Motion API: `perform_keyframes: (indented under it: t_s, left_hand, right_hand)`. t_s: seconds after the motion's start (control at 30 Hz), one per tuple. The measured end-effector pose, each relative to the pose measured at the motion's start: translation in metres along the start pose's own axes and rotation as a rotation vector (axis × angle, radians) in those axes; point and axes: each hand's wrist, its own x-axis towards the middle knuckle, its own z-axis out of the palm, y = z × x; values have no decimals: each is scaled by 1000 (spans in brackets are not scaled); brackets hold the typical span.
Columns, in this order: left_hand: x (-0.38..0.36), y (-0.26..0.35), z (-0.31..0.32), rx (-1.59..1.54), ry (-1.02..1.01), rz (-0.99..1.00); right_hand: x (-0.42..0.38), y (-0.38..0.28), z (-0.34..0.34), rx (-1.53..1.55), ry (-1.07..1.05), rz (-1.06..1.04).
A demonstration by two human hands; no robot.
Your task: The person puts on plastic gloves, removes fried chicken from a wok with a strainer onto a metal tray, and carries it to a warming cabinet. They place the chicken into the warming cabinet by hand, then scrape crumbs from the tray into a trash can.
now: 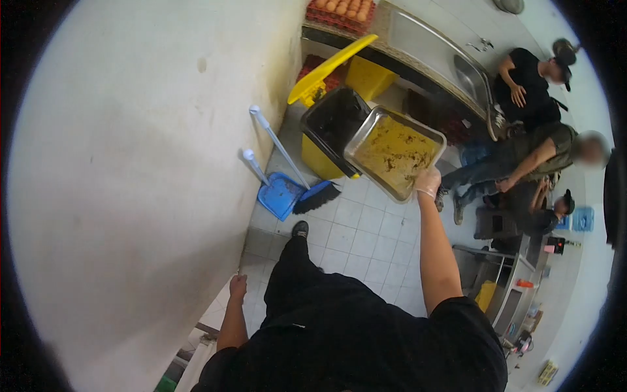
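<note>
My right hand (428,181), in a thin clear glove, is closed on the near right corner of a rectangular metal tray (358,157). Yellowish liquid with dark brown bits covers the tray's bottom. The tray's left edge overlaps the rim of a yellow bin with a black liner (320,145), whose yellow lid (336,66) stands raised. Down by the wall, my left hand (238,286) is curled closed; a small pale bit shows at its top, too small to name.
A blue dustpan (279,197) and a blue broom (317,195) stand by the wall left of the bin. Eggs in red trays (341,14) sit on the counter near a steel sink (471,73). Several people (532,153) are at the right, beyond the tray.
</note>
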Motion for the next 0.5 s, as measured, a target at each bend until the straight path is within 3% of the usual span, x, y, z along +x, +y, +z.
perform_keyframes:
  t_s: [0.1, 0.17, 0.27, 0.37, 0.5]
  left_hand:
    - [-60, 26, -8, -170, -29, -64]
    - [-85, 25, -9, -204, -4, -31]
    - [-115, -5, -17, -336, 33, 86]
    - [-154, -30, -40, -348, -24, 126]
    - [-205, -26, -55, -544, -160, 120]
  right_hand:
    - [-29, 28, -51, 468, -11, 219]
    - [-52, 42, -72, 762, -152, 363]
    - [-95, 74, -66, 937, -291, 333]
    - [-158, 24, -117, 1044, -593, 487]
    - [-232, 4, -72, 853, -823, 279]
